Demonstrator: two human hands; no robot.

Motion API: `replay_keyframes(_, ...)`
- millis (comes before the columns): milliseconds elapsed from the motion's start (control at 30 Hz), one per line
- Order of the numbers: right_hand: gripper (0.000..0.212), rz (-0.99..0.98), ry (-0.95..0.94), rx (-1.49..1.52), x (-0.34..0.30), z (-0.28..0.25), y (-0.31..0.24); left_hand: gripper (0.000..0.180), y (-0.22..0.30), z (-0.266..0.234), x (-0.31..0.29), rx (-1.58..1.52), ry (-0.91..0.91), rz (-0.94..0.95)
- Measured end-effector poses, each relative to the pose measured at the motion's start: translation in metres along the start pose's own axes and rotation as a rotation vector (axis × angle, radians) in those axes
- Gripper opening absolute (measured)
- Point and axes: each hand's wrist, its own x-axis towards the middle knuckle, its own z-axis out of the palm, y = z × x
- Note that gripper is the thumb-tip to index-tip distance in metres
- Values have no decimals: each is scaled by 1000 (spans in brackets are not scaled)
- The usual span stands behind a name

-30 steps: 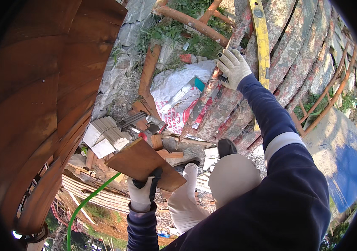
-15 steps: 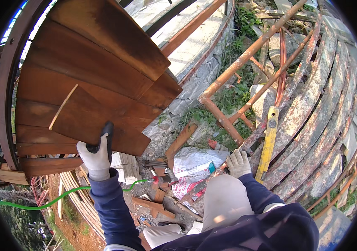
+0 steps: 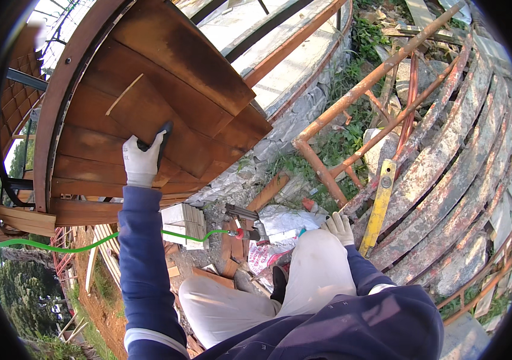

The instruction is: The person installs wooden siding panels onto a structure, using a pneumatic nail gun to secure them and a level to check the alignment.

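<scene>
My left hand [image 3: 143, 157], in a white glove with dark fingertips, grips the lower edge of a loose brown wooden board [image 3: 163, 123]. The thumb side shows on the board's face; the other fingers are partly hidden. This board lies against overlapping brown boards [image 3: 208, 117] fixed under a curved frame, and its pale cut end points up and left. My right hand [image 3: 338, 229], gloved the same way, rests with fingers stretched out on a paint-spattered curved rail beside my right knee, holding nothing.
A yellow spirit level [image 3: 379, 207] leans on the spattered curved rails [image 3: 442, 174] at right. Rusty pipes [image 3: 328, 171] stand beyond. Below lie an air tool [image 3: 245, 217] on a green hose [image 3: 76, 247], stacked pale tiles [image 3: 184, 223], a printed white sack [image 3: 268, 255] and wood offcuts.
My left hand has moved the loose board upward and farther away across the fixed boards. The view has shifted slightly. My right hand stays on the rail by my knee.
</scene>
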Motion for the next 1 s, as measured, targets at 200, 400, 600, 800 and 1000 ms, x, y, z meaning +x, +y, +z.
replay_keyframes(200,44,-111,13,-131,-11,12,13,36,-10,-2,5,65,-17,-24)
replay_keyframes(400,40,240,-22,315,-13,-86,59,40,26,-12,1,183,-103,-69)
replay_keyframes(600,33,438,-151,-48,-19,-203,76,50,24,-19,9,117,-185,-66)
replay_keyframes(800,39,778,-243,-51,-25,-252,90,44,13,-19,8,-19,-246,-90)
replay_keyframes(1000,56,763,241,760,100,-268,91,23,45,49,-57,-351,-419,8)
